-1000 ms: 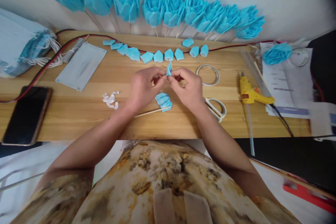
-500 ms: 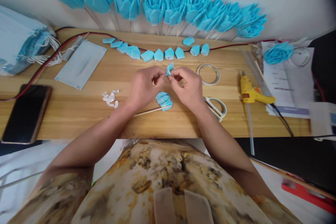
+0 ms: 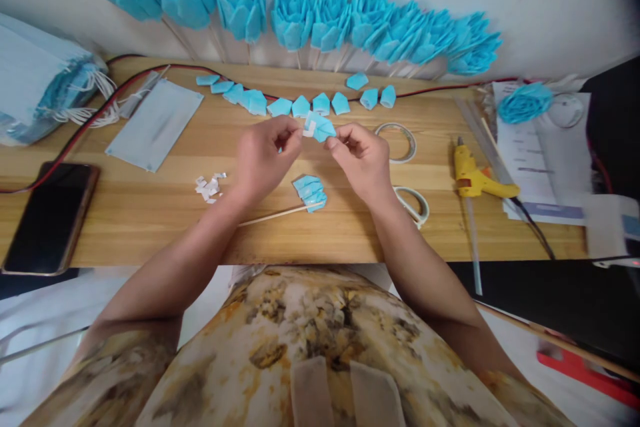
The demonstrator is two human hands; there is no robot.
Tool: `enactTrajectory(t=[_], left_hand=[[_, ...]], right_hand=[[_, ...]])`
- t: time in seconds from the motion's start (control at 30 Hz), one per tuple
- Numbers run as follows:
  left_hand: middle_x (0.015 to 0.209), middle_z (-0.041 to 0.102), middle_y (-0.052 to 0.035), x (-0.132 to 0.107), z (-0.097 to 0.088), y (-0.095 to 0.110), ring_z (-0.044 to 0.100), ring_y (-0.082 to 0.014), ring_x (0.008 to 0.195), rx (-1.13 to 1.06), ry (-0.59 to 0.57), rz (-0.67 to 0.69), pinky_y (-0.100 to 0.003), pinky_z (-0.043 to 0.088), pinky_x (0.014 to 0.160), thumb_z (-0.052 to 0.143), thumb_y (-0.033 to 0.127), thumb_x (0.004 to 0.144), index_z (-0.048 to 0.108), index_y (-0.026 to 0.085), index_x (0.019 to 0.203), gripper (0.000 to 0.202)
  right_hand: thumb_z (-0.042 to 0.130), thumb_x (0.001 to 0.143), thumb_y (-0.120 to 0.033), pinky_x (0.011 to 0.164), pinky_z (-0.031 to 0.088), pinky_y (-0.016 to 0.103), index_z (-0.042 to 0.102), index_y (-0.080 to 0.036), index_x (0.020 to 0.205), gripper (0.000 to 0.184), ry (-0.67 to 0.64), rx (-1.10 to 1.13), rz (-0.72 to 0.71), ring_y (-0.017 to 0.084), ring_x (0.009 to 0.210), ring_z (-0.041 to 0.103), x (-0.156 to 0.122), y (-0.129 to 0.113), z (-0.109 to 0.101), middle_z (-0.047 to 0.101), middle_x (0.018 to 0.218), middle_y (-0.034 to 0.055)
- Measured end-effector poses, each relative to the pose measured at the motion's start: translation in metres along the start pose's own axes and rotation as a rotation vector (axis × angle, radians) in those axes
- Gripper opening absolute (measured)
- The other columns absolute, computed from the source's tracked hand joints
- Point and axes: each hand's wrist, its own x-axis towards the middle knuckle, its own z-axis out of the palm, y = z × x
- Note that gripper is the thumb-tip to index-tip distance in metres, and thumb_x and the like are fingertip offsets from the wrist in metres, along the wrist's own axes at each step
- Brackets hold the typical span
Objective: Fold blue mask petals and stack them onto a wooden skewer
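Between my two hands is a small folded blue fabric petal, raised just above the table. A white bit of tape or paper shows at its left end. My left hand is closed in a pinch at that white end. The thumb and finger of my right hand pinch the petal's right edge. Below and between the hands lies a partly built blue flower on a thin wooden stick. Several folded blue petals form a row beyond my hands.
Right of my hands are a tape roll, scissors and a yellow glue gun. White scraps, a flat face mask and a phone lie left. Finished blue flowers lean along the wall; a cable crosses behind.
My hands have moved slightly apart. The petal, pinched up narrow before, is now spread flatter, with its white bit showing. The view has shifted slightly.
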Motion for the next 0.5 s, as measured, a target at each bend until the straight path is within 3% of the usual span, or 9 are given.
enactTrajectory(t=[0.17,0.3,0.4,0.5], left_hand=[[0.061,0.058,0.0022,-0.014,-0.057,0.001,0.048,-0.0134,0.057,0.202,-0.027,0.012,-0.031,0.032,0.057,0.061,0.023,0.085,0.065,0.023,0.073,0.013],[0.063,0.062,0.0003,-0.042,-0.105,-0.019,0.050,-0.0153,0.059,0.426,-0.124,-0.039,-0.033,0.031,0.059,0.059,0.036,0.091,0.065,0.023,0.071,0.025],[0.062,0.061,-0.0006,-0.057,-0.120,-0.041,0.049,-0.0159,0.059,0.431,-0.147,-0.117,-0.034,0.031,0.059,0.058,0.046,0.093,0.063,0.023,0.065,0.037],[0.064,0.061,-0.0004,-0.064,-0.122,-0.060,0.050,-0.0166,0.060,0.332,-0.141,-0.164,-0.033,0.033,0.060,0.068,0.044,0.086,0.068,0.024,0.068,0.026]], right_hand=[[0.067,0.088,-0.038,0.062,0.041,0.026,0.062,-0.022,0.077,0.020,0.018,0.129,0.039,0.010,0.064,0.050,0.003,0.004,-0.003,0.059,0.071,-0.0036],[0.067,0.086,-0.034,0.061,0.039,0.026,0.061,-0.022,0.074,0.017,-0.002,0.138,0.041,0.010,0.063,0.049,0.001,0.001,-0.001,0.057,0.068,-0.0042],[0.068,0.084,-0.032,0.062,0.041,0.026,0.063,-0.022,0.074,0.015,-0.009,0.154,0.044,0.011,0.065,0.051,0.000,-0.001,0.001,0.062,0.070,-0.0034],[0.068,0.082,-0.030,0.061,0.041,0.026,0.065,-0.022,0.073,0.012,-0.021,0.166,0.048,0.011,0.064,0.051,0.000,0.001,0.003,0.063,0.069,-0.0035]])
